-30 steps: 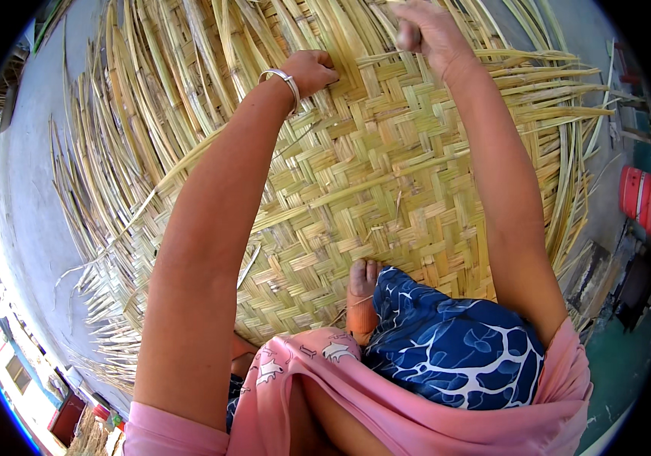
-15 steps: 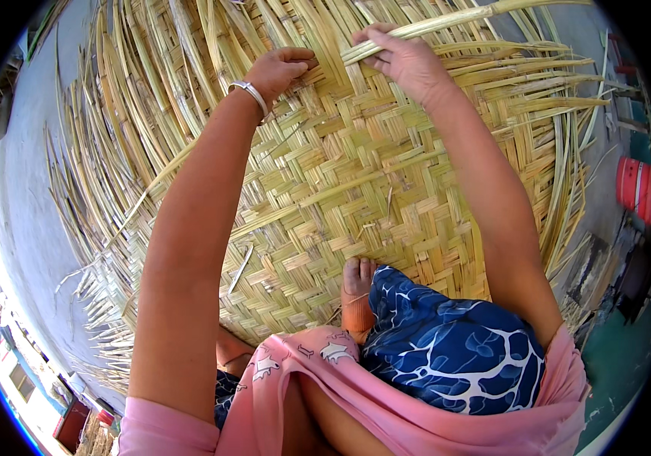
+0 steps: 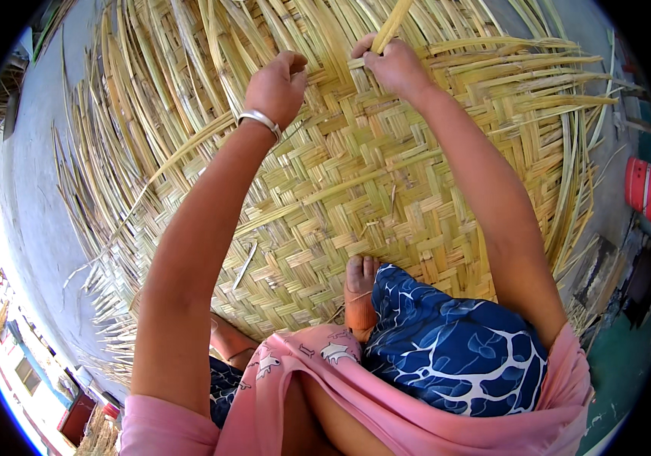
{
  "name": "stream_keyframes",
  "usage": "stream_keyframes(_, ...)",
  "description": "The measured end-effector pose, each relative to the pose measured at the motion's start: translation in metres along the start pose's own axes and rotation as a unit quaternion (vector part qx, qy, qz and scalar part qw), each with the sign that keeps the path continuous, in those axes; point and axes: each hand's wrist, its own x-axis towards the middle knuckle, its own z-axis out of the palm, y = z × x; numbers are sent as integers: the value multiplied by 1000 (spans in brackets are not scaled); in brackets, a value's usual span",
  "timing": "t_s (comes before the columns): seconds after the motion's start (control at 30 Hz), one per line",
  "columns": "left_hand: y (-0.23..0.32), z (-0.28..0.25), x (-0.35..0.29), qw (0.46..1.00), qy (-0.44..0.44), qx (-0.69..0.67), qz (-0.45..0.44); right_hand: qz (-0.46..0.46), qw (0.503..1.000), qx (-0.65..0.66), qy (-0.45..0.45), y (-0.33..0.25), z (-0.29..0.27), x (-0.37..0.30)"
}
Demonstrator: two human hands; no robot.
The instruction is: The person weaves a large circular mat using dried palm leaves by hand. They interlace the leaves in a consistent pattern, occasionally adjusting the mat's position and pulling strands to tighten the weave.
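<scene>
A large woven mat (image 3: pixel 356 205) of split reed or cane strips lies under me, greenish-yellow in a slanting weave. At its far edge my right hand (image 3: pixel 398 68) is closed on a reed strip (image 3: pixel 394 24), whose upper part stands up and leans slightly right. My left hand (image 3: pixel 276 90), with a silver bangle at the wrist, is a short way to the left. Its fingers are curled together at the weave's edge, and what they grip, if anything, is hidden. Between the hands, loose unwoven strips (image 3: pixel 318 34) run away from me.
Long loose strips (image 3: pixel 150 83) fan out at the far left, others (image 3: pixel 523 64) at the right. A thin whitish sliver (image 3: pixel 246 266) lies on the mat. My bare foot (image 3: pixel 359 285) rests on it. A red container (image 3: pixel 645 191) stands at the right, beyond the mat.
The strip in my right hand has swung from pointing right to standing up and away. My left hand has turned, its fingers curling upward and nearer to me.
</scene>
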Motion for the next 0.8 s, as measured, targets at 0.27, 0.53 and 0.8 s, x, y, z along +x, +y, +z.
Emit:
stream_keyframes(0.27,-10,17,-8,982,34,136,-125,14,975,212,-58,1,-7,2)
stream_keyframes(0.53,0,31,-3,966,83,170,-178,37,966,251,-53,-2,-10,-8)
stream_keyframes(0.8,0,22,-2,973,31,137,-185,65,905,419,25,17,-31,-14)
